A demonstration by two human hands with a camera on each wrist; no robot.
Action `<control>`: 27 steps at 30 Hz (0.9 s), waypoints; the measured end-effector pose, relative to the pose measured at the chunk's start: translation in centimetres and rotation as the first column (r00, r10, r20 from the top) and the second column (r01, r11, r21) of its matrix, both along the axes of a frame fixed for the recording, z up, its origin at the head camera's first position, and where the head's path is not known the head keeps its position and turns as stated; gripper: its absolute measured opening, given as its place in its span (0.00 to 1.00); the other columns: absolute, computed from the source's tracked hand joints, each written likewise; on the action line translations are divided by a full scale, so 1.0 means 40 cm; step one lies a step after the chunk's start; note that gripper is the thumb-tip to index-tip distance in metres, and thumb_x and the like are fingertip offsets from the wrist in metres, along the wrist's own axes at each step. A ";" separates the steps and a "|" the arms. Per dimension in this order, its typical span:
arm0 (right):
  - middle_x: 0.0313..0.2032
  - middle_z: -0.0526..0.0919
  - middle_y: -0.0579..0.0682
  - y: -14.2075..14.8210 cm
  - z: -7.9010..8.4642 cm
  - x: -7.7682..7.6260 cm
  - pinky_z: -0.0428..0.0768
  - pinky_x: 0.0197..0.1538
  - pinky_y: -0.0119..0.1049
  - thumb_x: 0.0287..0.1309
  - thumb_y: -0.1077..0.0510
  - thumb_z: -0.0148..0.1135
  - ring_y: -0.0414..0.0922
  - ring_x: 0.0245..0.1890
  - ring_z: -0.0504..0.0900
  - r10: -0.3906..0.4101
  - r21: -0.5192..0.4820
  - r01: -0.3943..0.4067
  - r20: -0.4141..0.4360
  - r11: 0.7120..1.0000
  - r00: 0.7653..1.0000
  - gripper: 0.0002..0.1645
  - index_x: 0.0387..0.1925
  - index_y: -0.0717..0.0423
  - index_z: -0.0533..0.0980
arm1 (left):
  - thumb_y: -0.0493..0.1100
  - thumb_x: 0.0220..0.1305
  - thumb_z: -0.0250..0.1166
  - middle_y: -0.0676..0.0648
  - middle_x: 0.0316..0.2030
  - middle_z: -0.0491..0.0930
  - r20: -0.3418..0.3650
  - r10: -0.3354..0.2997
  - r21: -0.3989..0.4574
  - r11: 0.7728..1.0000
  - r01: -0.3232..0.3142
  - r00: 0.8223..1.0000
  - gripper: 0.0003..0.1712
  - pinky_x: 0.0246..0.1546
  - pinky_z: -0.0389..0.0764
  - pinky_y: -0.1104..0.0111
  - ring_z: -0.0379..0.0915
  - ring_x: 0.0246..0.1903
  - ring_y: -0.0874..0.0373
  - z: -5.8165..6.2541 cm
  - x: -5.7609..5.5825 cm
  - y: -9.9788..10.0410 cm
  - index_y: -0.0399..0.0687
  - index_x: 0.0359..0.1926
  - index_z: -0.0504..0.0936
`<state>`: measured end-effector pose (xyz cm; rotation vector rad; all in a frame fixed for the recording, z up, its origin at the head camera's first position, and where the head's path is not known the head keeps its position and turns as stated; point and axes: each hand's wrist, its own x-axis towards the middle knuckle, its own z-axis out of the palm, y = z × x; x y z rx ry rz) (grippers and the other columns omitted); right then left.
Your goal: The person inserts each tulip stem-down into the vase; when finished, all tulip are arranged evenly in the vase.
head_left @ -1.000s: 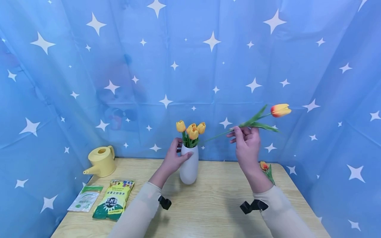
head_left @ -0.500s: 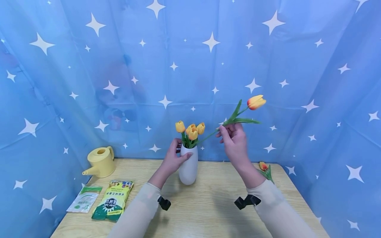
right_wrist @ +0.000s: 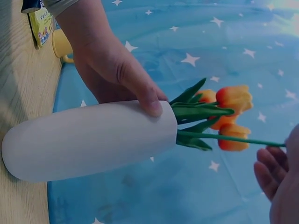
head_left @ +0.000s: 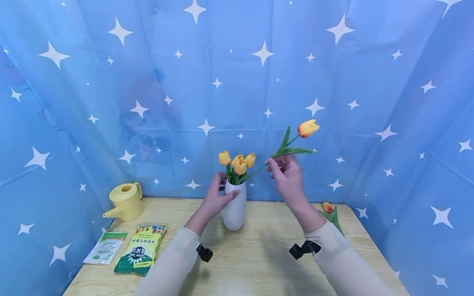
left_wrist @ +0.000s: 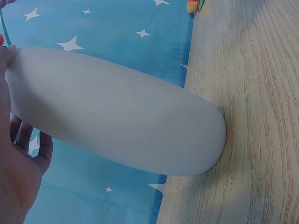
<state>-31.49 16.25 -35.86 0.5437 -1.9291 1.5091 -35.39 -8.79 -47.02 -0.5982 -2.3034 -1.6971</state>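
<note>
A white vase (head_left: 235,209) stands on the table and holds several yellow-orange tulips (head_left: 240,166). My left hand (head_left: 214,197) grips it near the rim, thumb in front and fingers behind; the right wrist view shows that thumb on the white vase (right_wrist: 93,140). My right hand (head_left: 290,176) pinches the green stem of a yellow-red tulip (head_left: 308,128) between thumb and fingers. That tulip leans to the upper right, and its stem's lower end reaches into the vase mouth. How deep the stem goes is hidden by the vase wall.
Another orange-red tulip (head_left: 328,207) lies at the table's back right, partly behind my right forearm. On the left are a yellow watering can (head_left: 126,202), a yellow-green bag (head_left: 142,248) and a small white-green packet (head_left: 106,247). A blue starred curtain (head_left: 237,102) hangs behind the table (head_left: 255,263).
My right hand has moved left with the tulip, bringing its stem end from beside the vase into the mouth. The left hand still holds the vase in the same place.
</note>
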 end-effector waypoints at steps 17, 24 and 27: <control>0.36 0.87 0.57 -0.001 0.026 -0.015 0.84 0.32 0.32 0.81 0.59 0.65 0.49 0.33 0.86 0.004 0.041 -0.002 -0.034 0.999 0.999 0.11 0.53 0.62 0.75 | 0.56 0.71 0.78 0.46 0.64 0.76 -0.001 -0.001 0.012 1.000 0.001 1.000 0.33 0.67 0.78 0.42 0.76 0.64 0.45 0.002 -0.001 0.003 0.51 0.66 0.71; 0.37 0.88 0.55 -0.018 0.024 -0.009 0.86 0.33 0.39 0.81 0.57 0.65 0.46 0.33 0.85 0.025 0.197 -0.029 0.024 0.980 0.999 0.08 0.51 0.57 0.76 | 0.56 0.71 0.77 0.45 0.65 0.75 0.005 0.002 0.004 1.000 -0.002 1.000 0.33 0.68 0.78 0.42 0.75 0.65 0.45 0.003 0.002 0.001 0.51 0.66 0.71; 0.34 0.88 0.56 -0.027 0.016 -0.008 0.86 0.31 0.38 0.80 0.58 0.67 0.48 0.30 0.85 0.029 0.231 -0.039 0.044 0.972 0.999 0.07 0.49 0.57 0.78 | 0.58 0.72 0.77 0.46 0.65 0.75 0.010 -0.002 0.003 1.000 0.002 1.000 0.34 0.68 0.78 0.42 0.75 0.65 0.45 0.003 0.004 0.000 0.52 0.67 0.70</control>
